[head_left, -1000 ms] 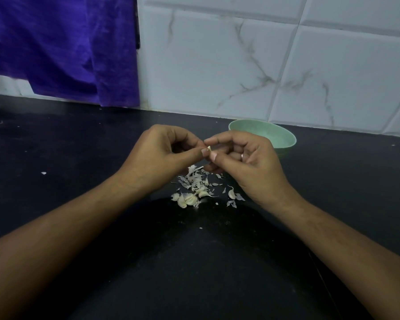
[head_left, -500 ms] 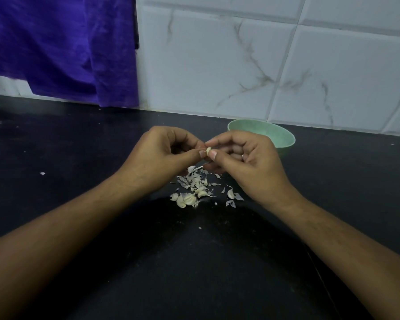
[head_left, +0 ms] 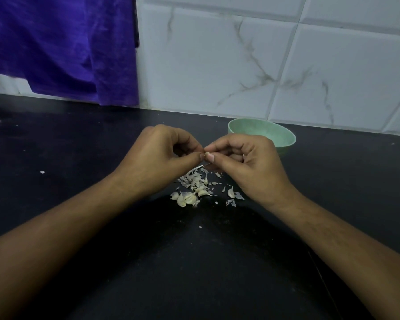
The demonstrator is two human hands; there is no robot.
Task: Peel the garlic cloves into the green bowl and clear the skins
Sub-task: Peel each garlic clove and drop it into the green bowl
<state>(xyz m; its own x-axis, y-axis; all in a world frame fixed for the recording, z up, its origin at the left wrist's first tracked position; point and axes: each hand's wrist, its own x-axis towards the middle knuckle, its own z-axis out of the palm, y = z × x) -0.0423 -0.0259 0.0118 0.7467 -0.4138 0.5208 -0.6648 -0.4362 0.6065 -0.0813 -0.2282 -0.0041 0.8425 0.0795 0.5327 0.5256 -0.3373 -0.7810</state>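
Note:
Both hands meet above the black counter, pinching one small garlic clove (head_left: 207, 153) between their fingertips. My left hand (head_left: 157, 155) holds it from the left with curled fingers. My right hand (head_left: 247, 160) pinches it from the right with thumb and forefinger. Only a pale tip of the clove shows. Below the hands lies a pile of garlic cloves (head_left: 186, 198) and torn skins (head_left: 193, 179). The green bowl (head_left: 277, 135) stands behind my right hand, its inside hidden.
A white marbled tile wall (head_left: 240, 65) runs along the back of the black counter (head_left: 194, 262). A purple cloth (head_left: 62, 45) hangs at the upper left. A stray skin flake (head_left: 42, 172) lies to the left.
The hands have stayed together over the pile. The clove's visible tip has sunk lower between the fingertips, and less of it shows now.

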